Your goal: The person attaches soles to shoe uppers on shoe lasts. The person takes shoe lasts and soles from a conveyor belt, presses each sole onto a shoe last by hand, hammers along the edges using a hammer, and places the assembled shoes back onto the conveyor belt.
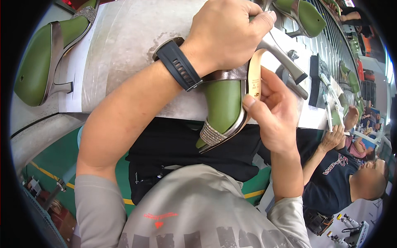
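Note:
A high-heeled sandal [243, 105] on a green last [223, 99] is held over the table's near edge, its toe pointing toward me. It has a rhinestone toe strap [211, 133], a dark metallic strap and a slim grey heel [285, 58]. My left hand [227, 35], with a black watch on the wrist, is closed around the sandal's back part; most of its fingertips are hidden. My right hand [275, 109] pinches a tan insole [254, 78] along the sole side, thumb near the sole edge and fingers curled behind.
Another green last with a sandal [39, 62] lies at the left of the pale table [136, 25], and one more [304, 18] at the far right. A dark hammer-like tool [293, 80] lies beyond the heel. A co-worker [331, 173] works at the right, beside a rack line [331, 33].

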The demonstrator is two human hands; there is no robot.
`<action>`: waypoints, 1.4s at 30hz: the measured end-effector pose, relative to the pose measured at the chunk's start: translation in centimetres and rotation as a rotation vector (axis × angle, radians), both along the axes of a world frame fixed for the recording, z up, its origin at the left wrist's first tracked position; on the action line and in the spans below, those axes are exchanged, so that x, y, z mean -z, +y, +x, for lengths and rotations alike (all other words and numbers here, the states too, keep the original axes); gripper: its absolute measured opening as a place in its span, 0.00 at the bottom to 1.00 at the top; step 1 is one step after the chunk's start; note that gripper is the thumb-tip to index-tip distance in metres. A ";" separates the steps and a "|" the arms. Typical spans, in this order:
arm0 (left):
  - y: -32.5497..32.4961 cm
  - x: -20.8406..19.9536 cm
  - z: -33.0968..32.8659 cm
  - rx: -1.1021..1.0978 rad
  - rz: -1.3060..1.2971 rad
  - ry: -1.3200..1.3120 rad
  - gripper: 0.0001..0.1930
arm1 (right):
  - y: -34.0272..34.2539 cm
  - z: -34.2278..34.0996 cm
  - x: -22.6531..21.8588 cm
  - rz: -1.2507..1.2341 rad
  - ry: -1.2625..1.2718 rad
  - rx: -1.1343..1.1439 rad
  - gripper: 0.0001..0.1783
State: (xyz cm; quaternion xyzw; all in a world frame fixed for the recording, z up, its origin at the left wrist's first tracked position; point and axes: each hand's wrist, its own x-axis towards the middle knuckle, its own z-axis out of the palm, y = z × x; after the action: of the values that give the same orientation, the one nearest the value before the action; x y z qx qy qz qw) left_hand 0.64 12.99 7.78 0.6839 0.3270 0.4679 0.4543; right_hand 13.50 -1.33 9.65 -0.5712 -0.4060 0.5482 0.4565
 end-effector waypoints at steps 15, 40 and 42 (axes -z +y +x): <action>-0.3 1.6 -8.6 -0.202 0.192 -0.024 0.24 | 7.0 0.4 -3.4 0.333 -0.858 -0.244 0.31; -9.2 2.4 -9.9 -0.030 0.536 0.320 0.35 | 4.6 -0.2 -3.4 0.762 -1.095 -0.432 0.27; -9.8 3.2 -9.6 -0.051 0.548 0.285 0.36 | 4.8 -0.7 -4.5 0.607 -1.078 -0.465 0.25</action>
State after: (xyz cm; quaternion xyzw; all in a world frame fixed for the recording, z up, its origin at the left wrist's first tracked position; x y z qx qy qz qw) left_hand -8.98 3.21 4.58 0.8312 0.2660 0.4495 0.1906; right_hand 12.76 3.46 14.16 -0.5090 -0.8270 0.1307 0.1999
